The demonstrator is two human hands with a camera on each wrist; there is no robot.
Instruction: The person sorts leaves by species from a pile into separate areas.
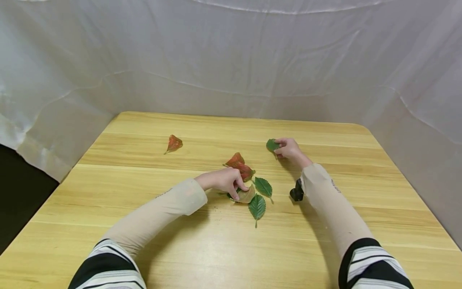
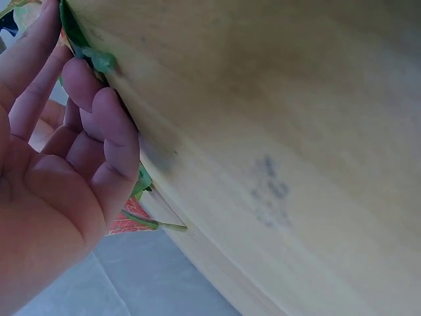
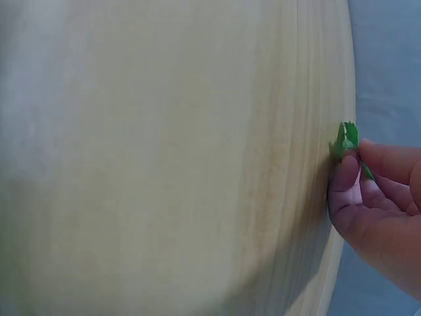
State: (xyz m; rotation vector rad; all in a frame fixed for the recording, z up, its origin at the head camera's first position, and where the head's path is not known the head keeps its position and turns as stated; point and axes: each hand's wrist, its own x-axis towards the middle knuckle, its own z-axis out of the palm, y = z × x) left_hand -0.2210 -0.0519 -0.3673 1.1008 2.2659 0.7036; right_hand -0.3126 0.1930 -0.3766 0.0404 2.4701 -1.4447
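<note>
In the head view my left hand (image 1: 225,181) is at the cluster of leaves, its thumb and index finger pinching a yellowish-brown leaf (image 1: 247,195). Part of a dark green leaf (image 1: 229,195) shows beneath those fingers; the left wrist view has a green stem end (image 2: 100,60) by the fingertips. Farther back on the right, my right hand (image 1: 290,150) pinches a green leaf (image 1: 272,145) between thumb and fingers, close to the tabletop. That same leaf (image 3: 348,135) appears beyond the fingertips in the right wrist view.
Two green leaves (image 1: 257,206) lie just right of the yellowish one. Overlapping red leaves (image 1: 240,164) lie behind the left hand, and a lone red leaf (image 1: 174,143) is at the back left. A black device (image 1: 297,192) sits at the right wrist. White cloth (image 1: 231,60) surrounds the wooden table (image 1: 108,176).
</note>
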